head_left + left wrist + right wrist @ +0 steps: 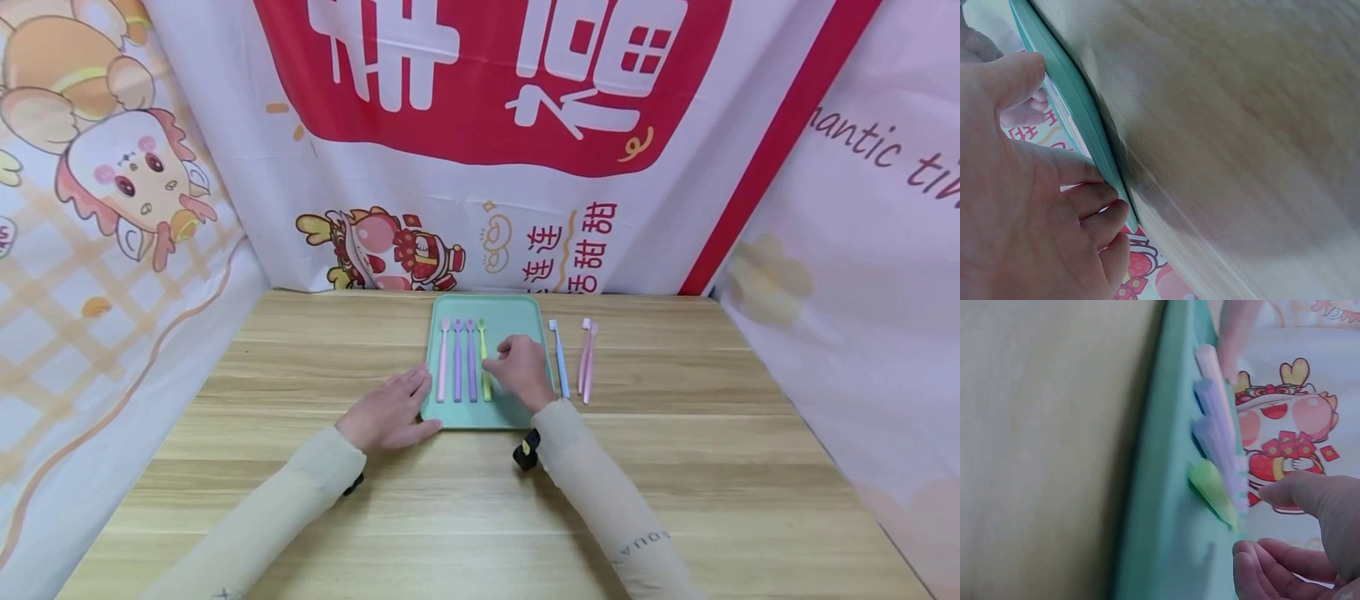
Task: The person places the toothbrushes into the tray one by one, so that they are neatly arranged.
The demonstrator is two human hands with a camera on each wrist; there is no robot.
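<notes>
The person is wearing long cream sleeves — the left sleeve (270,508) is bearing a small dark X-like mark (225,593), the right sleeve (600,500) is displaying dark capital lettering (643,544) along the forearm. A black device (527,450) with a yellowish patch is sitting beneath the right cuff — a dark piece (353,484) is showing beneath the left.

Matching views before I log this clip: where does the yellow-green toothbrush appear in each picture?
Head: the yellow-green toothbrush lies just right of and below centre, rightmost of four on the tray.
Left wrist: not visible.
Right wrist: right of and below centre, just under the two purple toothbrushes.
Shared landmark: the green tray, in all three.
</notes>
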